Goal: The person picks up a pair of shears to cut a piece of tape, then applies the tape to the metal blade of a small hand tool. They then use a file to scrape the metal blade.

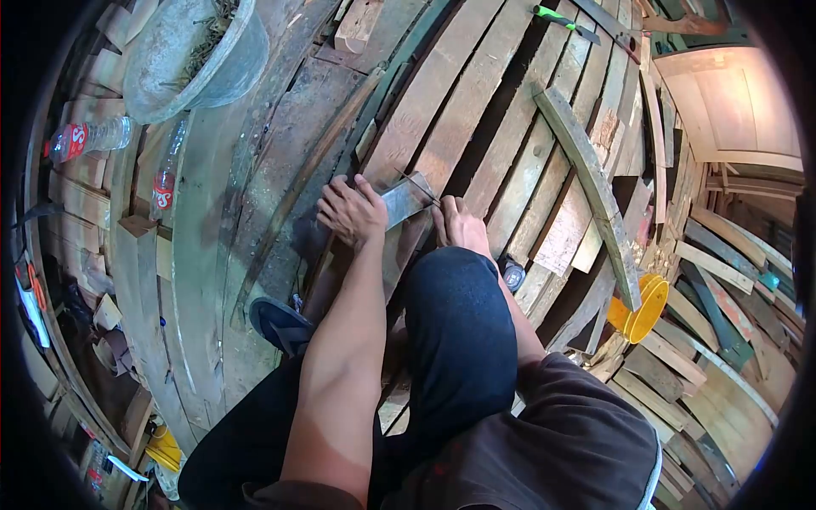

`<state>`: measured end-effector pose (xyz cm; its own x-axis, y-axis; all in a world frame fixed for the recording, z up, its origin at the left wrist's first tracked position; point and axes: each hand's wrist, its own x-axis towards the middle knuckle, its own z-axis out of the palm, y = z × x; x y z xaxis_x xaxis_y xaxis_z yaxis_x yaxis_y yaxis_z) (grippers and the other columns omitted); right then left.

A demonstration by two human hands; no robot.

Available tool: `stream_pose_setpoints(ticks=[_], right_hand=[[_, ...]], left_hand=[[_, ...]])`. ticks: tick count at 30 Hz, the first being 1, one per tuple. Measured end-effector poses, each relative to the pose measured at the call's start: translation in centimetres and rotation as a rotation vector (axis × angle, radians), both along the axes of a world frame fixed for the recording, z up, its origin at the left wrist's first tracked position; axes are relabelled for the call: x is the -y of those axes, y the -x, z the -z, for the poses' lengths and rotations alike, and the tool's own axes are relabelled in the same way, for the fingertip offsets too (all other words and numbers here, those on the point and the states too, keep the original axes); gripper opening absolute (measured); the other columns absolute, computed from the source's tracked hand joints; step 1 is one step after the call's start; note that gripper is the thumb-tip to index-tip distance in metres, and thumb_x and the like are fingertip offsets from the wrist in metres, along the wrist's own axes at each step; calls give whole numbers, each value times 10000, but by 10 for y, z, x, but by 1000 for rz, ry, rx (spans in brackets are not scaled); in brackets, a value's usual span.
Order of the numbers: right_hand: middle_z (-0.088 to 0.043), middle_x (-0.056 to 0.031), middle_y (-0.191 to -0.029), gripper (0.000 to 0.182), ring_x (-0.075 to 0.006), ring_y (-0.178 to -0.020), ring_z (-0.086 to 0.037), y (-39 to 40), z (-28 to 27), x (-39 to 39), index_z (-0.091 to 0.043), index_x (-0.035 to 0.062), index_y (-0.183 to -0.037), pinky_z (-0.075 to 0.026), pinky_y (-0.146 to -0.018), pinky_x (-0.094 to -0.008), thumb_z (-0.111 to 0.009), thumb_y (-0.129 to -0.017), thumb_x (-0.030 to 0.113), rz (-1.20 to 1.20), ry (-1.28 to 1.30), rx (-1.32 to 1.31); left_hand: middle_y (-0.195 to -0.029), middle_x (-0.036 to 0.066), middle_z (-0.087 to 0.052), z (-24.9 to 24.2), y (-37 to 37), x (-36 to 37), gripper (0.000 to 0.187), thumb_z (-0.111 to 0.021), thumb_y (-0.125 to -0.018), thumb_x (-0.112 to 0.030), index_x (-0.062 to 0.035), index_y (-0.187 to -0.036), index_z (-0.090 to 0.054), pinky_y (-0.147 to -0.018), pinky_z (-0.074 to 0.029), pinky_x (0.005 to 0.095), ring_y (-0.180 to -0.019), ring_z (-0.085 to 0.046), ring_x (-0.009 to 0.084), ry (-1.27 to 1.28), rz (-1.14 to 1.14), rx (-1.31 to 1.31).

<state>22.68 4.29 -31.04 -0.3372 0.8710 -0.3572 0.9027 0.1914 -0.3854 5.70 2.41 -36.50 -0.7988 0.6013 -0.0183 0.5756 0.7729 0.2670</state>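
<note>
A flat grey block [406,201] lies on the slatted wooden surface [484,110], between my two hands. On its left end my left hand [351,211] rests, with the thumb against the edge and the fingers bent but apart. At the block's right end my right hand [461,224] has its fingers pressed together around a thin dark pointed piece [418,189] that crosses over the block. My knee partly hides the right wrist.
A curved wooden beam [586,178] lies across the slats at the right. Near it is a yellow basket [640,308]. A green-handled tool [554,17] lies at the top. A grey tub [191,72] and plastic bottles [106,136] are at the left.
</note>
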Motion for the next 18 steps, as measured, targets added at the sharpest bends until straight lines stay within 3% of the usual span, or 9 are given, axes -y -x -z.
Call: stream_pose_setpoints(ticks=[9,15,18], right_hand=[[-618,-189,-936,257,-417,-818,-643,4,10,4,-546,41,-981,-523,-676,-488,-605,-938,287,104,-71,-52],[-609,-199,-852,336,-403,-760,-649,1,25,5,-546,-1,-908,-520,-644,-458,-697,-873,296,128,-74,-196],[-616,-191,-818,336,-369,-727,-644,5,21,6,-575,-15,-895,-506,-626,-428,-736,-846,276,183,-10,-266]], left_hand=[[-1033,142,-568,1,1,0,352,-454,-962,-418,-97,-1044,-574,-828,-377,483,-973,-528,350,-32,14,2],[-1050,148,-567,-11,3,2,581,-491,-897,-633,-92,-1093,-565,-846,-375,484,-1007,-520,346,-36,80,53],[-1070,152,-558,-18,3,3,776,-565,-761,-775,-88,-1122,-556,-868,-373,486,-1026,-510,351,-29,129,59]])
